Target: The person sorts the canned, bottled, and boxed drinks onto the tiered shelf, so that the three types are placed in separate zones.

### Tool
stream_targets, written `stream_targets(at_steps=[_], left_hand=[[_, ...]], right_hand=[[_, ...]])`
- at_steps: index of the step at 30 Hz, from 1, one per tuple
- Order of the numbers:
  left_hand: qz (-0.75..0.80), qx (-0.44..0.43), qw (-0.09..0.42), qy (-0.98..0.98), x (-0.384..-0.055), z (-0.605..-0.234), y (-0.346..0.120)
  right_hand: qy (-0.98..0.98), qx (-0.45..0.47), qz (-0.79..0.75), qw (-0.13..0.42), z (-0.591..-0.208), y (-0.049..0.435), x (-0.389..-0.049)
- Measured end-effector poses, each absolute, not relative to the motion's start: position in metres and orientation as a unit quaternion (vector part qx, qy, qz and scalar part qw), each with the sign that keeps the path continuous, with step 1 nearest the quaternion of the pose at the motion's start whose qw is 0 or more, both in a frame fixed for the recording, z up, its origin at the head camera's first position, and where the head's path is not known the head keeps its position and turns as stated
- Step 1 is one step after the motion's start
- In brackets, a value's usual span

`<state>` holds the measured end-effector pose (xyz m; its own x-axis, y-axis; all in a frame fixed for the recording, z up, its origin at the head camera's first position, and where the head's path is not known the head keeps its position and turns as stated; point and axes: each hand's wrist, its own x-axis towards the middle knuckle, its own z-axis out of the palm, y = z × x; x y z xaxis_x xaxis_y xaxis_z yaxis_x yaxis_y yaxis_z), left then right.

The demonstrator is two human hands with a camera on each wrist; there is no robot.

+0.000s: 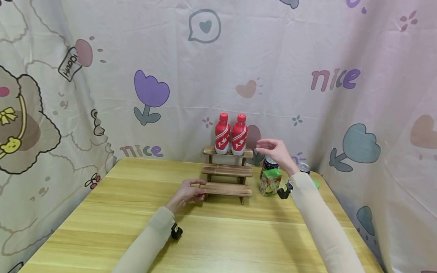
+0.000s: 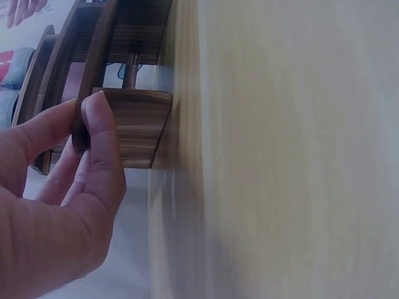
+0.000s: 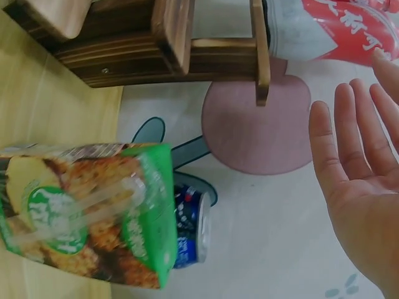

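Note:
A three-step wooden display stand (image 1: 227, 170) stands near the back of the table. Its lowest step is pinched at the left end between the thumb and fingers of my left hand (image 1: 187, 193); the left wrist view shows this grip on the board (image 2: 81, 128) up close. Two red bottles (image 1: 222, 135) with white lower parts stand upright side by side on the top step. My right hand (image 1: 275, 151) is raised to the right of the bottles, its fingers extended and holding nothing. In the right wrist view its palm (image 3: 361, 193) faces the right bottle (image 3: 336, 31).
Right of the stand, a green-topped snack box (image 1: 271, 182) sits on the table in front of a dark blue can (image 3: 190, 225). Another can (image 1: 304, 167) and something green are partly hidden behind my right forearm. A patterned curtain (image 1: 205, 76) hangs behind the table.

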<state>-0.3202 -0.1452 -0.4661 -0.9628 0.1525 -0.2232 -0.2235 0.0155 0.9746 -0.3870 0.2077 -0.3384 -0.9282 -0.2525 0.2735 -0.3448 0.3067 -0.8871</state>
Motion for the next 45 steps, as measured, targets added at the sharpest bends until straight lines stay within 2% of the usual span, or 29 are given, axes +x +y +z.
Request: stream_targets(at_steps=[9,25,45], left_hand=[[0.698,-0.034,0.13,0.703,-0.32,-0.467,-0.147],[0.695,-0.031,0.13,0.707,-0.32,-0.466,-0.148],[0.694,-0.036,0.13,0.707,-0.32,-0.465,-0.145]], right_hand=[[-0.831,0.157,0.534,0.022,-0.357,0.228,-0.382],[-0.864,0.15,0.476,-0.065,-0.388,0.276,-0.378],[-0.871,0.16,0.455,-0.095,-0.407,0.285,-0.376]])
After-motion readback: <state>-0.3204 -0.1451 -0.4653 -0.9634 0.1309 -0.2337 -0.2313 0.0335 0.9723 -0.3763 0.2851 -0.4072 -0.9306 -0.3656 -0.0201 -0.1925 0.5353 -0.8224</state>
